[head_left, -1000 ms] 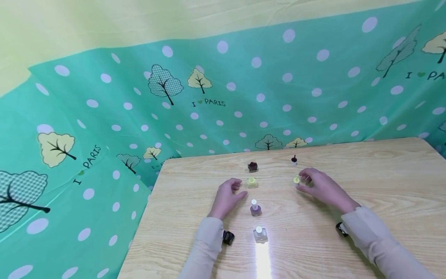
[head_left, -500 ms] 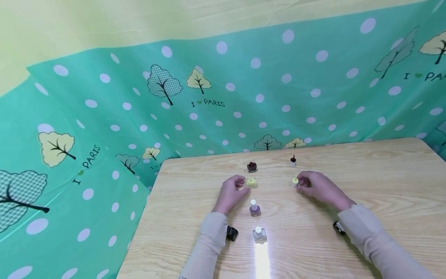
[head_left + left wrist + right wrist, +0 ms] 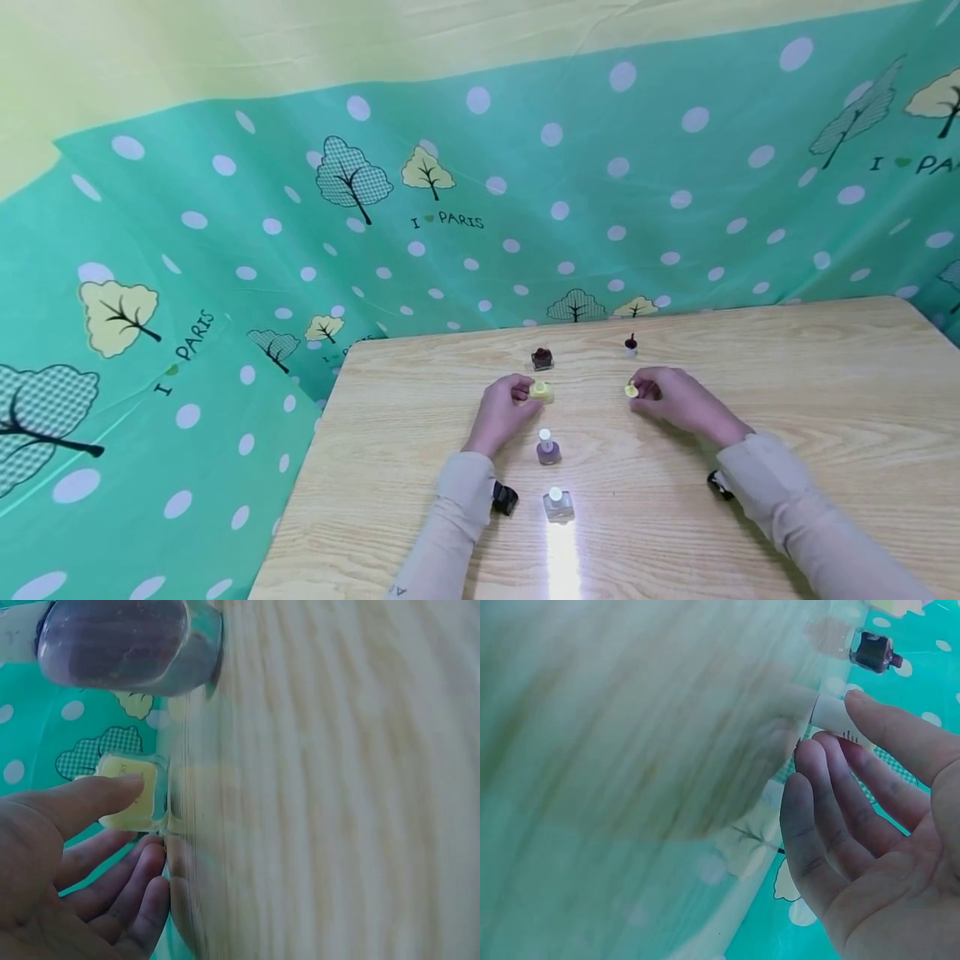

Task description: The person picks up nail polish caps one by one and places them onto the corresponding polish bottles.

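A yellow nail polish bottle (image 3: 545,393) without its cap stands near mid-table. My left hand (image 3: 498,414) holds it, the thumb across its front and fingers behind, as the left wrist view of the bottle (image 3: 133,806) shows. To the right, my right hand (image 3: 678,403) pinches a white nail polish cap (image 3: 830,714) between thumb and fingers. Yellow polish tops this cap (image 3: 632,390) in the head view. A dark red bottle (image 3: 542,359), uncapped, stands behind the yellow one. Behind my right hand, a white cap (image 3: 631,351) stands with its dark brush upward.
A capped purple bottle (image 3: 548,452) and a capped clear bottle (image 3: 558,505) stand in front of the yellow one. Light glares on the wooden table (image 3: 637,533) near the front. A green dotted cloth (image 3: 450,275) hangs behind.
My left hand has moved right to the yellow bottle, thumb and fingers closing on it. My right fingers have closed on the white cap, which has shifted slightly left.
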### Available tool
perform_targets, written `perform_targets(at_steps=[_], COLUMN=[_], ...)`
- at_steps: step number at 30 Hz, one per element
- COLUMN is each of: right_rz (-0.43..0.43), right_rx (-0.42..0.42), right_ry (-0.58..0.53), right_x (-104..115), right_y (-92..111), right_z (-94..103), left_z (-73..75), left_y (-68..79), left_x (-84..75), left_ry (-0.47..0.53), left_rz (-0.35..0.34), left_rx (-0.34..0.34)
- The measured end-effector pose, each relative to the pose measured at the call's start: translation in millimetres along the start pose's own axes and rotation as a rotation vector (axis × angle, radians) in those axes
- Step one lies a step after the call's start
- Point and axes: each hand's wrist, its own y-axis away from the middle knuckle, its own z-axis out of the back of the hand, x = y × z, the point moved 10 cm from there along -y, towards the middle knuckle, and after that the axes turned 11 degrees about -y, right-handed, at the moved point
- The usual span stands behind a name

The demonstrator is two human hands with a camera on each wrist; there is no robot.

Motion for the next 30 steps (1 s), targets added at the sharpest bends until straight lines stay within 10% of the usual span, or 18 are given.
perform_targets(at_steps=[30], right_rz=[0.014], right_rx=[-0.055], right_ry=[0.029], right_x=[4.7], right_y=[0.4], right_z=[6.4], left_z=[6.6], left_y=[2.7], left_x=[2.7], left_ry=[-0.001], left_rz=[0.007], left_rx=[-0.064])
